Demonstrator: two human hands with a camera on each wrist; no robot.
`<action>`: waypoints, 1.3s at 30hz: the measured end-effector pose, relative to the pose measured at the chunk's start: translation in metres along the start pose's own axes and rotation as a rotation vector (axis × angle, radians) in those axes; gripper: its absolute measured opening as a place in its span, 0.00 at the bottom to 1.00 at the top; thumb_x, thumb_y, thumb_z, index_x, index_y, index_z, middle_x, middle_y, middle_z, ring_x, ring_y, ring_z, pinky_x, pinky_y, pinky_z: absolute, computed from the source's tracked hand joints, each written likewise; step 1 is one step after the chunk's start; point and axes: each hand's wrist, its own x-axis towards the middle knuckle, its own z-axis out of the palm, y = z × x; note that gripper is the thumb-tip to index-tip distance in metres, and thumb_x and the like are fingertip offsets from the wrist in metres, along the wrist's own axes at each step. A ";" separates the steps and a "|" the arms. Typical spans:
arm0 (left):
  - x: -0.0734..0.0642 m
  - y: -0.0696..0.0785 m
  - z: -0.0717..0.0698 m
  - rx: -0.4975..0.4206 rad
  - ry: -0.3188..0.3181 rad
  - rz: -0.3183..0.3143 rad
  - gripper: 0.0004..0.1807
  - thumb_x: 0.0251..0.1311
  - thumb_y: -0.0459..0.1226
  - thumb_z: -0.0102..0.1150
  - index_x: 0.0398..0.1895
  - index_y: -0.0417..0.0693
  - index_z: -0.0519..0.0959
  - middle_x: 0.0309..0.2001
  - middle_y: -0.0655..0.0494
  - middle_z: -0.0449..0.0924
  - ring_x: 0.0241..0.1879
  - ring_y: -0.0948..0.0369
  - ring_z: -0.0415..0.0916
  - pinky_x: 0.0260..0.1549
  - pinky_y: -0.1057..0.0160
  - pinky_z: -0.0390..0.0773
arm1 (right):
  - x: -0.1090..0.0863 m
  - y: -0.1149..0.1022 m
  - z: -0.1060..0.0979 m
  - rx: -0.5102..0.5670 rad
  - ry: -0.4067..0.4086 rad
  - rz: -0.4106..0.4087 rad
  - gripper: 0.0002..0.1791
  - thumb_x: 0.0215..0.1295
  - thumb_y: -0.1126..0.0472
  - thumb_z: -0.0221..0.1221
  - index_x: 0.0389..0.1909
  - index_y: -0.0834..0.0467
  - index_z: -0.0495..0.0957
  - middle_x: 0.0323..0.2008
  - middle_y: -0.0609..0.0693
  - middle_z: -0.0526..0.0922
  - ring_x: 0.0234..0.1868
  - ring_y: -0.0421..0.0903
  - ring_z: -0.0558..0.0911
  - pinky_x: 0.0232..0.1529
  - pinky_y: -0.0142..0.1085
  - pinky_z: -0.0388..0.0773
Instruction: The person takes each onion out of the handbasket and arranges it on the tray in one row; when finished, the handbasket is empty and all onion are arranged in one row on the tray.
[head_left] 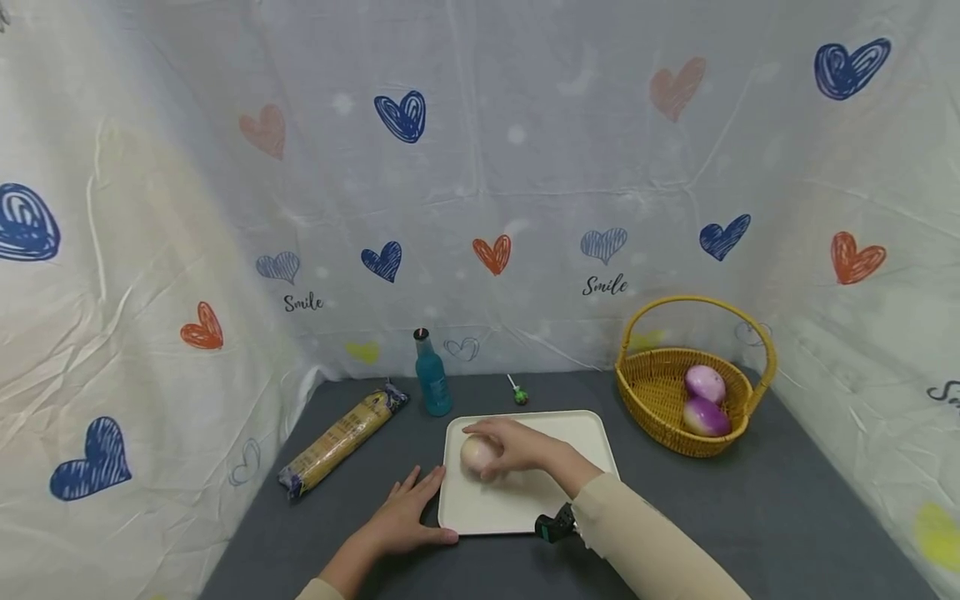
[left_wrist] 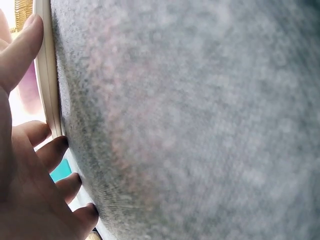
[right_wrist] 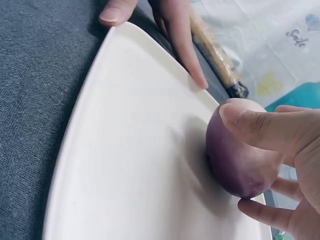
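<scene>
Two hands work at one pale tray (head_left: 525,510) on the dark table (head_left: 787,508). The right hand (head_left: 517,450) grasps one onion (head_left: 477,454) between thumb and fingers, over the tray's left part; whether its underside touches the tray is hard to tell. In the right wrist view, this onion shows purple on one side and paler on top. The left hand (head_left: 405,517) grasps nothing: its fingers are spread, with the thumb at the tray's near left corner and the index finger against its left edge. Two more onions (head_left: 707,400) lie touching in the one yellow basket (head_left: 637,383), right of the tray, making three in all. Beyond the tray are one upright blue bottle (head_left: 432,379) and one green lollipop (head_left: 521,397), while one long packet (head_left: 341,437) lies slantwise at the left. Two "Smile" prints show whole on the cloth (head_left: 540,317) behind, among blue, red and yellow hearts.
</scene>
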 end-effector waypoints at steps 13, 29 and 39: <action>0.000 0.000 -0.001 -0.023 -0.003 0.001 0.62 0.49 0.68 0.68 0.81 0.49 0.53 0.80 0.51 0.54 0.79 0.37 0.41 0.70 0.26 0.43 | -0.010 -0.006 -0.028 -0.004 0.015 0.023 0.35 0.59 0.57 0.73 0.68 0.54 0.75 0.70 0.55 0.71 0.72 0.56 0.69 0.68 0.56 0.71; 0.001 0.000 -0.001 -0.030 -0.007 0.005 0.61 0.50 0.67 0.68 0.81 0.48 0.53 0.80 0.50 0.53 0.79 0.37 0.40 0.69 0.25 0.41 | -0.037 0.009 -0.083 0.001 0.055 0.068 0.34 0.59 0.58 0.73 0.67 0.46 0.75 0.72 0.54 0.69 0.72 0.56 0.69 0.62 0.53 0.77; 0.000 0.000 -0.002 -0.029 -0.011 -0.003 0.62 0.49 0.68 0.68 0.81 0.48 0.53 0.80 0.50 0.53 0.79 0.37 0.40 0.70 0.25 0.41 | -0.067 0.026 -0.112 -0.042 0.087 0.083 0.35 0.59 0.57 0.72 0.68 0.50 0.74 0.72 0.61 0.68 0.71 0.61 0.69 0.59 0.54 0.79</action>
